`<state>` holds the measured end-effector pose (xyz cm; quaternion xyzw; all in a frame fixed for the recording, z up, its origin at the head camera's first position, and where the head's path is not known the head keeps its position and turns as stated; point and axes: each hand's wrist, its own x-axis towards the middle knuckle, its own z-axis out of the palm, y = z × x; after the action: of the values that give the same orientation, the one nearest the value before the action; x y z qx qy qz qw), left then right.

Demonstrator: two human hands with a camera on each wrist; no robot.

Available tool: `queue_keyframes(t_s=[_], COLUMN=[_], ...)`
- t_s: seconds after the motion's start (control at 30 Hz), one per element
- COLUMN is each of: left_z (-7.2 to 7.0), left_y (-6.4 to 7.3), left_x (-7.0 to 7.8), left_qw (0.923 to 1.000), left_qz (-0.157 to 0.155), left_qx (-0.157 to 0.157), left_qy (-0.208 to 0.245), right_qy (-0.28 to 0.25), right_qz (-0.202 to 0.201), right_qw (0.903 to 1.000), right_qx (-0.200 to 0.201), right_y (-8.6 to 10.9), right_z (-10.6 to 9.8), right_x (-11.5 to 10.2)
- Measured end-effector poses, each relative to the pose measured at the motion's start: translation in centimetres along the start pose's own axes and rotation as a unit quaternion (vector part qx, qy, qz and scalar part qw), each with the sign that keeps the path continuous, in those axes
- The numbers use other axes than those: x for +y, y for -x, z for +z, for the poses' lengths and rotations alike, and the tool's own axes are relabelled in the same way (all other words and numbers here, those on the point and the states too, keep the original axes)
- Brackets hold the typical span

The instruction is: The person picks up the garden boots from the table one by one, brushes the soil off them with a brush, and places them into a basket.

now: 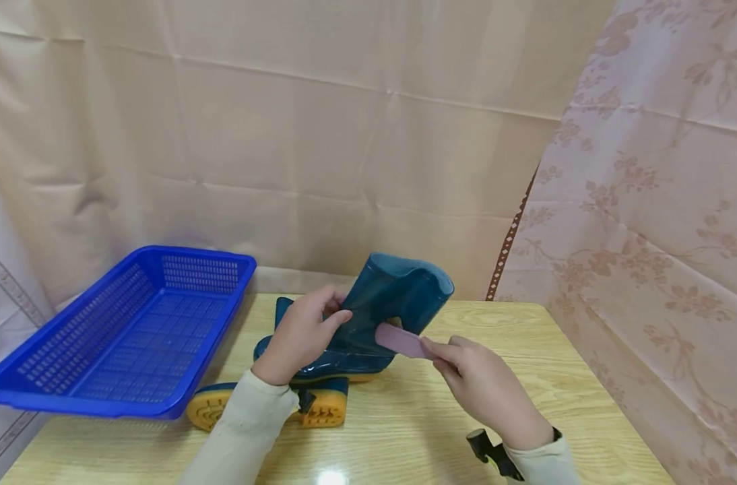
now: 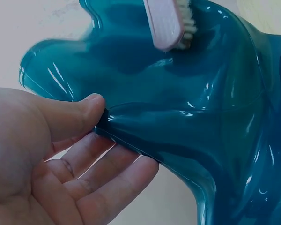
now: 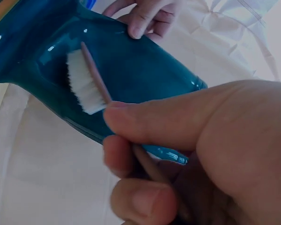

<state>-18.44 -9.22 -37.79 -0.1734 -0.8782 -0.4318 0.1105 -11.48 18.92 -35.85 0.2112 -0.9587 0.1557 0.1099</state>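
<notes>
A glossy dark teal rain boot (image 1: 399,289) tilts over the table, its open top toward the upper right. My left hand (image 1: 308,330) grips the shaft's edge, and the left wrist view shows the thumb (image 2: 96,105) on top with the fingers underneath. In my right hand (image 1: 484,384) is a pink brush (image 1: 405,340), its handle pinched between thumb and fingers. White bristles (image 3: 84,82) face the boot's shaft near the ankle in the right wrist view. A second teal boot lies on its side below, its yellow sole (image 1: 325,407) toward me, partly hidden by my left forearm.
A blue plastic basket (image 1: 250,269) with mesh sides stands at the left, close to the lying boot. The wooden table (image 1: 502,337) ends at a beige curtain (image 1: 320,135) behind and a flowered cloth (image 1: 665,236) on the right.
</notes>
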Motion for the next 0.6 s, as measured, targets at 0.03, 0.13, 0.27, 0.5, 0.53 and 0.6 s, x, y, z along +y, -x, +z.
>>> queue_keyframes(t_s=[0.03,0.13,0.27,0.5,0.53,0.6], left_z=[0.02,0.05,-0.02,0.01,0.02,0.05], left_y=[-0.03,-0.07,-0.03,-0.04,-0.04,-0.04], left_x=[-0.04,-0.14,-0.16,-0.21,-0.2,-0.17], left_qw=[1.0,1.0,1.0,1.0,1.0,1.0], left_qz=[0.0,0.002,0.002,-0.002,-0.003,-0.003], left_qx=[0.0,0.001,0.001,0.0,0.0,0.0], left_qy=[0.0,-0.001,0.001,0.004,0.005,0.006], right_qy=[-0.005,-0.012,-0.021,-0.027,-0.027,-0.027], right_qz=[0.005,0.016,0.026,0.045,0.048,0.043], right_qw=[1.0,0.9996,0.999,0.9976,0.9975,0.9979], right_qx=[-0.007,-0.021,-0.031,-0.045,-0.045,-0.04], right_y=[0.07,0.19,0.2,0.26,0.3,0.42], right_z=[-0.19,-0.6,-0.8,-1.11,-1.14,-1.17], right_x=[-0.01,0.04,0.19,0.18,0.18,0.21])
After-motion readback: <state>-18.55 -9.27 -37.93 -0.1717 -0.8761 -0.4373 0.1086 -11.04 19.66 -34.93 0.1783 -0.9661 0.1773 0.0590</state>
